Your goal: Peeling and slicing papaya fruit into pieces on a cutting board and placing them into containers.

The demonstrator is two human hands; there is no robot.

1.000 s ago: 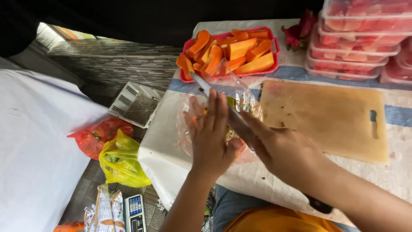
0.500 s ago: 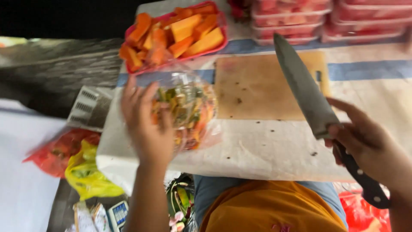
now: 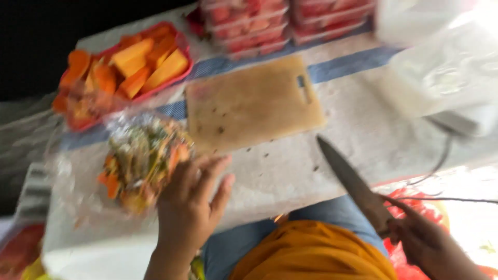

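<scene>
My left hand (image 3: 193, 199) rests with spread fingers on the near edge of a clear plastic bag of peels and scraps (image 3: 142, 158), orange, green and yellow, lying on the white table cover (image 3: 290, 171). My right hand (image 3: 425, 243) grips the handle of a large knife (image 3: 350, 181) low at the right; the blade points up and left over the table's near edge. A bare wooden cutting board (image 3: 254, 103) lies between them, farther back.
A red tray of orange fruit pieces (image 3: 124, 72) stands at the back left. Stacked wrapped trays of red fruit (image 3: 280, 21) line the back. Clear plastic bags and containers (image 3: 446, 72) sit at the right. Red bags (image 3: 415, 207) lie below the table.
The view has swung right. My right hand with the knife has dropped from upright beside the board to the near right edge. My left hand stays on the scrap bag.
</scene>
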